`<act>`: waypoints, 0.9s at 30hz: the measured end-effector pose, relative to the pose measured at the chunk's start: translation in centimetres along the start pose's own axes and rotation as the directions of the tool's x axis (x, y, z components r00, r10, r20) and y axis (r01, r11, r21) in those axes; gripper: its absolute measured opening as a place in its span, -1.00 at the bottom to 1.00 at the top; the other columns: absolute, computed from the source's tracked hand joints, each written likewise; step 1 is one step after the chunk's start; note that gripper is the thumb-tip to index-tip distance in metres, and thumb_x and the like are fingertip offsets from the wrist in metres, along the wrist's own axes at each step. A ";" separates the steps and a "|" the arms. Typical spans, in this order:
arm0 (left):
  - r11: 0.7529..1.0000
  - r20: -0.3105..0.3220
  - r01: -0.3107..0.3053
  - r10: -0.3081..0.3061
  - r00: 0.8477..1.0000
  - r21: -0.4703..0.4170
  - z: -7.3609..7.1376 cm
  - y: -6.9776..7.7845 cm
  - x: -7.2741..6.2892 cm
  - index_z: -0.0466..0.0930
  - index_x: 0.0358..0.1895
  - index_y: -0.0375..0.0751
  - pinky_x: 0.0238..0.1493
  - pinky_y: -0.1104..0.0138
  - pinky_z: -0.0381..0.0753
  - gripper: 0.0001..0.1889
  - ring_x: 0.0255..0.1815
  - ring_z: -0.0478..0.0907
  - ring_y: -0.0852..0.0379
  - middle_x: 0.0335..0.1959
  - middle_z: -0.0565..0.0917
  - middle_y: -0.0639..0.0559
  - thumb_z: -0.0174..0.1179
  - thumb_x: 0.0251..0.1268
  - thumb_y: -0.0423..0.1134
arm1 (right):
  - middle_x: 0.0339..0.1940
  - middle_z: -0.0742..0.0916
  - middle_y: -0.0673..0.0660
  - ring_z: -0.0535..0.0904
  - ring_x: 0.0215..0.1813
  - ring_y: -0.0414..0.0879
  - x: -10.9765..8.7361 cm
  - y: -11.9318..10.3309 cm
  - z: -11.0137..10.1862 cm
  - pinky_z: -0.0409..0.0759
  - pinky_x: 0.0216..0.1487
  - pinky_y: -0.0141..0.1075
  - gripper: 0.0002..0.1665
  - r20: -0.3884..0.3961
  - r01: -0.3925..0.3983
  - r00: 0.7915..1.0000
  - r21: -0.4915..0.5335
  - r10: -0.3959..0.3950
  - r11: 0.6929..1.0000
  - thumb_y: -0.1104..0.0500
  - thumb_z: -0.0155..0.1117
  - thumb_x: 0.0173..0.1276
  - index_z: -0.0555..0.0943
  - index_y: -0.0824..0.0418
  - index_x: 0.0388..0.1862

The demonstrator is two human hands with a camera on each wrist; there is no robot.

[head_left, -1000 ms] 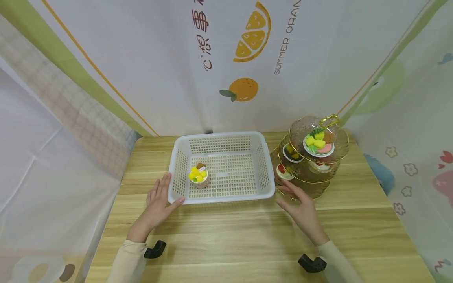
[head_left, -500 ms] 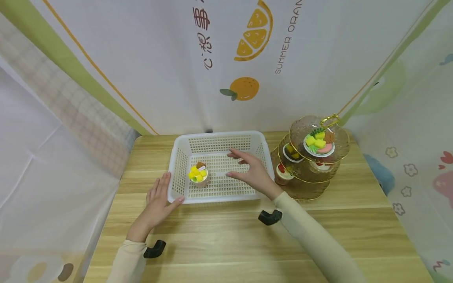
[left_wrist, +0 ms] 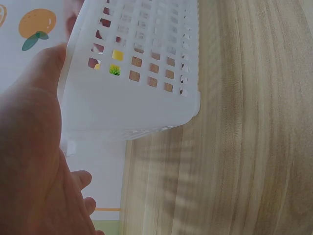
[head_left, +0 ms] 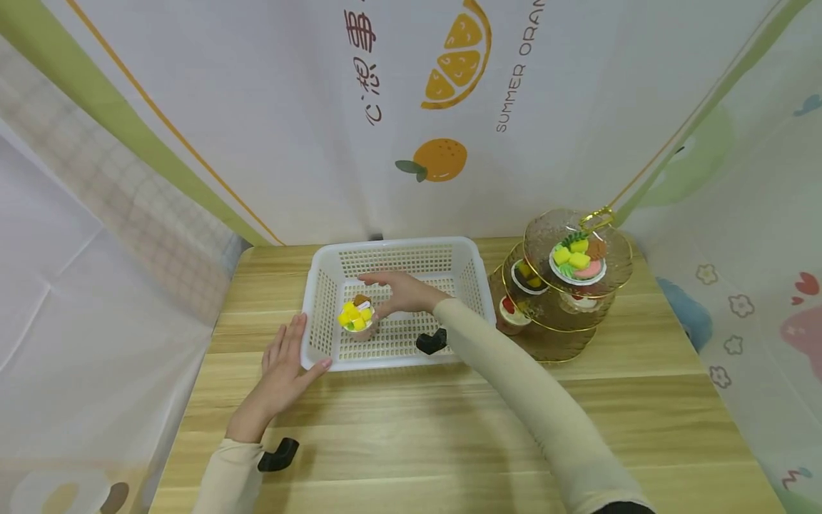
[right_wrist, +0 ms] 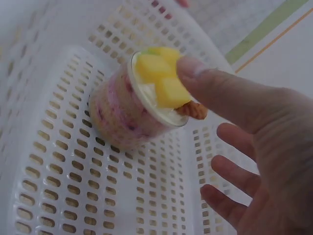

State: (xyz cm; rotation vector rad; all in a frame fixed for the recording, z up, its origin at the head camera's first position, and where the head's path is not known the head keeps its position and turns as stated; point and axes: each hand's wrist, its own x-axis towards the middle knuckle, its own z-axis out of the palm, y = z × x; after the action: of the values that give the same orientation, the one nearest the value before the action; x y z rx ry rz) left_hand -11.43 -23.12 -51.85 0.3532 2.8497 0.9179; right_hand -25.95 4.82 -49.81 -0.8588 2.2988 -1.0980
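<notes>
In the head view a white plastic basket (head_left: 385,365) with a slotted bottom sits on the table, and a dessert cup (head_left: 357,317) stands in its left part. Yellow cubes, white cream and a brown piece top this cup (right_wrist: 129,110); pinkish layers show through its clear side. My right hand (head_left: 403,293) reaches into the basket, fingers spread, its thumb close by the cup's topping and nothing in its grasp. At the front left corner my left hand (head_left: 280,377) rests against the basket's rim (left_wrist: 107,107), thumb along the front edge and fingers along the left side.
Right of the basket stands a tiered stand (head_left: 546,232) with gold rims. A fruit-topped dessert cup (head_left: 578,262) is on its top tier, with several others lower down. A printed curtain (head_left: 289,143) hangs behind the wooden table (head_left: 417,442).
My right hand has swung left from beside the stand, across the basket, to the dessert cup inside. My left hand keeps its place at the basket's corner.
</notes>
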 end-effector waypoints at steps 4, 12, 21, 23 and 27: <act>1.000 0.006 0.005 -0.005 1.000 -0.001 0.0 -0.1 0.0 -0.36 0.65 -0.22 0.34 -0.40 -0.36 0.01 0.56 -0.40 -0.44 0.64 -0.23 -0.33 0.13 0.50 0.14 | 0.50 0.45 0.15 0.28 0.50 0.05 1.1 0.7 0.4 0.26 0.42 0.09 0.09 0.085 -0.034 0.996 0.008 0.034 0.999 0.15 0.58 0.20 0.21 0.07 0.64; 1.000 0.014 0.008 -0.008 1.000 0.002 0.2 -0.4 0.1 -0.41 0.66 -0.17 0.34 -0.40 -0.36 0.03 0.56 -0.41 -0.44 0.64 -0.26 -0.30 0.12 0.49 0.16 | 0.47 0.48 0.08 0.25 0.51 0.14 2.2 1.3 1.3 0.20 0.42 0.18 0.03 0.163 -0.100 0.983 0.080 0.086 0.992 0.16 0.59 0.20 0.28 0.09 0.60; 1.000 0.010 0.002 -0.002 1.000 0.006 0.3 -0.5 0.0 -0.41 0.66 -0.16 0.34 -0.40 -0.35 0.03 0.56 -0.41 -0.43 0.64 -0.23 -0.32 0.13 0.49 0.16 | 0.35 0.57 -0.09 0.41 0.37 0.00 2.5 2.1 2.2 0.26 0.40 0.12 -0.11 0.176 -0.146 0.977 0.155 0.118 0.977 0.21 0.60 0.18 0.46 0.01 0.49; 1.000 0.006 -0.005 0.005 1.000 0.001 0.3 -0.5 0.0 -0.39 0.66 -0.18 0.33 -0.41 -0.35 0.03 0.56 -0.41 -0.44 0.63 -0.23 -0.34 0.13 0.49 0.16 | 0.35 0.58 -0.11 0.42 0.37 -0.01 2.6 2.3 2.3 0.24 0.41 0.14 -0.14 0.172 -0.146 0.978 0.151 0.119 0.978 0.20 0.60 0.17 0.50 -0.02 0.46; 1.000 0.006 -0.004 0.004 1.000 -0.005 0.3 -0.5 0.0 -0.40 0.66 -0.17 0.33 -0.41 -0.36 0.03 0.56 -0.42 -0.42 0.63 -0.23 -0.34 0.14 0.48 0.16 | 0.30 0.61 -0.15 0.45 0.34 -0.02 2.8 2.6 2.5 0.24 0.41 0.15 -0.17 0.139 -0.133 0.983 0.112 0.117 0.985 0.18 0.62 0.15 0.54 -0.05 0.42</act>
State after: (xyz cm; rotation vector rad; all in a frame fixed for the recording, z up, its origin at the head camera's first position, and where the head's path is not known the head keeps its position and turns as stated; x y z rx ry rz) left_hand -11.47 -23.37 -52.42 0.3612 2.8415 0.9232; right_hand -27.22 2.82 -53.70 -0.7086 2.1238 -1.0801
